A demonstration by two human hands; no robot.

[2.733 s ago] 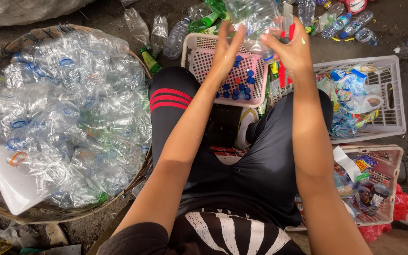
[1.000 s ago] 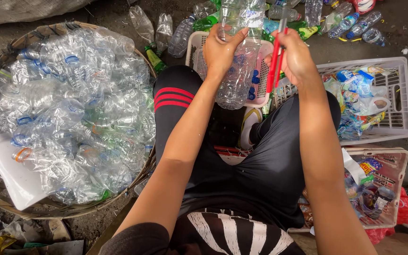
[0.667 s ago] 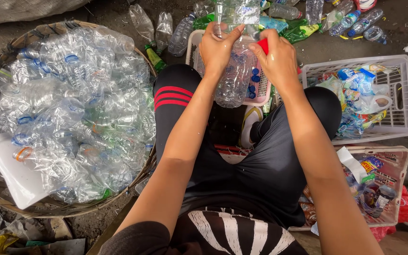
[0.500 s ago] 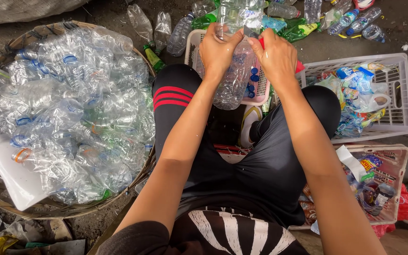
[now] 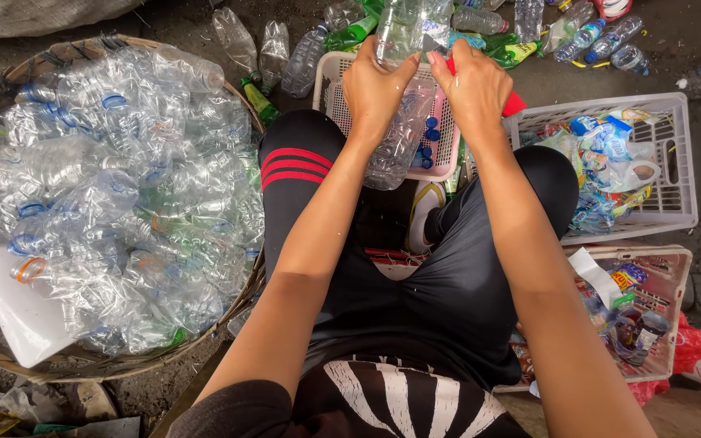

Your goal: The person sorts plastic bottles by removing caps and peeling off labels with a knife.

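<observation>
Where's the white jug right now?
Head view, far left: the white jug lies at the lower-left rim of the round basket, against the pile of clear bottles.

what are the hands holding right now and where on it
The left hand grips a clear plastic bottle around its upper body. The right hand holds a red tool against the bottle's top; which part it grips is hidden.

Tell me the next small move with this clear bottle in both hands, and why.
Probably pull the red-handled tool down the clear bottle: the left hand grips it, the right hand holds the tool against its upper part, and wrappers fill the white crate.
</observation>
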